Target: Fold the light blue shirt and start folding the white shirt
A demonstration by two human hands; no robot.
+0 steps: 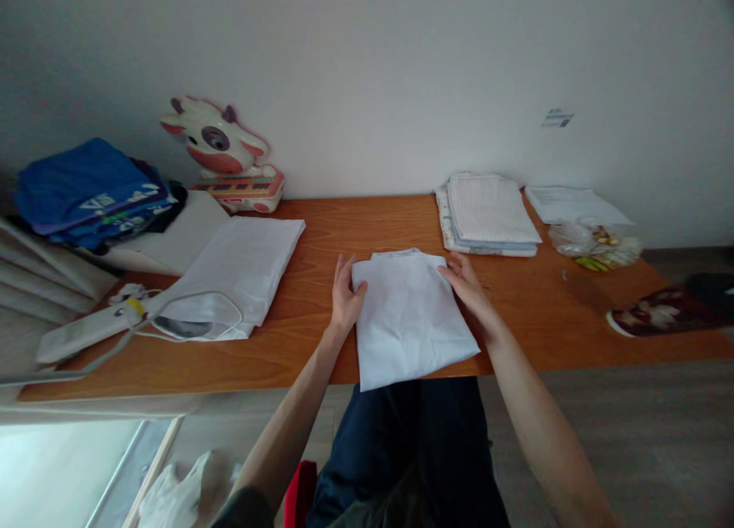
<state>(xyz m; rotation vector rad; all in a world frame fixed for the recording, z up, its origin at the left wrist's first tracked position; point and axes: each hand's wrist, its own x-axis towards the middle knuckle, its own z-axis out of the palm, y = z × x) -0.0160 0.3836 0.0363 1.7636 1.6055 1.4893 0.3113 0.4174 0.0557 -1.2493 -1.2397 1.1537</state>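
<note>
Plain white wall at back w/ a small sticker on the right. Long orange-brown wood worktop runs along it, edge to edge of view. Grey wood-look floor below, right side. Bright light comes in bottom left, prob. a window w/ pale frame. Soft even daylight, no hard shadows.

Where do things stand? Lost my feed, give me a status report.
Left hand flat on the folded white garment's left edge. Right hand on its top right corner. Garment overhangs the table's front edge. Nothing in the way.
</note>
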